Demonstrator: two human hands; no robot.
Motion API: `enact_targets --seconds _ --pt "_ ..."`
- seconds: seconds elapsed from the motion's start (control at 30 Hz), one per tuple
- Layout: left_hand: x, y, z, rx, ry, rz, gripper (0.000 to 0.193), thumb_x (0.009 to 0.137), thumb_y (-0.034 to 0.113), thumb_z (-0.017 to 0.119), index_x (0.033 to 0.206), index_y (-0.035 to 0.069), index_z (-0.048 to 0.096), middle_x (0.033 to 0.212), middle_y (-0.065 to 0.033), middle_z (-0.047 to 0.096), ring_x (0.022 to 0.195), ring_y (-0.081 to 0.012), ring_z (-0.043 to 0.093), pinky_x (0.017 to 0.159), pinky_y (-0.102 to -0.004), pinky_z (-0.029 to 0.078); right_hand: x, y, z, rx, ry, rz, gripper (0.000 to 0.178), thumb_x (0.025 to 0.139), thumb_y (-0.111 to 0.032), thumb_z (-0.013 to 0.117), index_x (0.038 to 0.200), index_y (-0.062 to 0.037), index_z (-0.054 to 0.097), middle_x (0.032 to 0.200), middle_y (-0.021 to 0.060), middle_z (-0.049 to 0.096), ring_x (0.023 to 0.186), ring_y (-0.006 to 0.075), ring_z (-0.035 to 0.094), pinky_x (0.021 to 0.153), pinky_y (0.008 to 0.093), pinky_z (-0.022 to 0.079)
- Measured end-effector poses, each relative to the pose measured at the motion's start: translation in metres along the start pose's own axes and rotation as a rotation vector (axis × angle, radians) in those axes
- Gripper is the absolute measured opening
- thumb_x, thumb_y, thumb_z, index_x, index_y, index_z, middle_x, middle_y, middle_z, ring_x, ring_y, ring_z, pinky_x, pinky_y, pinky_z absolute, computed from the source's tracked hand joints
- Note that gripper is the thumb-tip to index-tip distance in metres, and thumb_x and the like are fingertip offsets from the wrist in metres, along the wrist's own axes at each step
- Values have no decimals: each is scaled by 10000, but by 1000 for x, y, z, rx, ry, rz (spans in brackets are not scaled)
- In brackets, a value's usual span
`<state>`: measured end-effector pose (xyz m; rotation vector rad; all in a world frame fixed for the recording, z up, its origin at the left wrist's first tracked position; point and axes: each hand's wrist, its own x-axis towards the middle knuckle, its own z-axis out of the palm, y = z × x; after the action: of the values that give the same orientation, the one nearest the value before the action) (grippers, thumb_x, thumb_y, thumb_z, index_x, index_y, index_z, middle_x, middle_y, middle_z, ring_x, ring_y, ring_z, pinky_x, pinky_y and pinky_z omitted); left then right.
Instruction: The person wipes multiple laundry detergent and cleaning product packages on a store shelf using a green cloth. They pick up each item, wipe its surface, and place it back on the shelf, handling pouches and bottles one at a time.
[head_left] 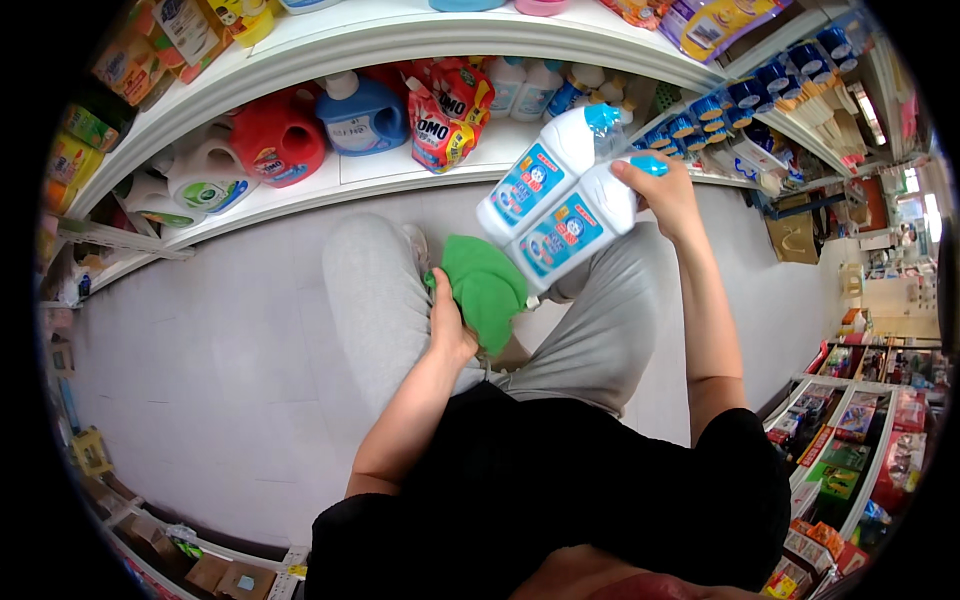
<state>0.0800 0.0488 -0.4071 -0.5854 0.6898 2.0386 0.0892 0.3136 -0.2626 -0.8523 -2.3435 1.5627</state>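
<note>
Fingers (640, 172) round 2 white bottles (560, 200), blue labels

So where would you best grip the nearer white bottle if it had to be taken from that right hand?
Probably around its labelled body, coming from the person's left. The right hand already holds both white bottles at their blue-capped necks, so that end is taken. The bodies tilt down to the left and stay bare. The left hand holds a green cloth just below.
</note>
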Motion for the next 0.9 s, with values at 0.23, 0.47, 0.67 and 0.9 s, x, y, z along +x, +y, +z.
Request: enact_targets --seconds 0.23,0.47,0.67,0.9 --pt "6 4 1 -365 -609 -186 615 893 580 252 1286 127 391 1249 -75 458 1126 -255 464 938 -407 391 112 43 48 -635 36 -377 455 669 -315 739 982 -9 614 799 163 642 720 250 629 660 332 488" --pt "-10 19 9 -1734 -366 -882 642 875 602 280 1261 105 407 1273 -110 424 1143 -285 431 977 -406 346 214 93 80 -728 -118 -459 488 659 -326 749 1051 -70 611 893 151 633 822 255 614 744 345 472" --pt "2 21 10 -1925 -101 -907 657 873 613 259 1247 97 418 1247 -118 445 1130 -289 443 980 -414 338 261 116 60 -625 -328 -461 462 645 -206 744 1078 -115 610 1007 116 596 692 202 586 643 302 479" --pt "15 -2 -5 -435 -492 -184 656 881 597 272 1234 67 430 1239 -121 457 1125 -296 453 984 -435 333 261 87 55 -575 -456 -34 500 605 15 633 1071 -168 625 832 56 551 494 89 406 409 226 355"
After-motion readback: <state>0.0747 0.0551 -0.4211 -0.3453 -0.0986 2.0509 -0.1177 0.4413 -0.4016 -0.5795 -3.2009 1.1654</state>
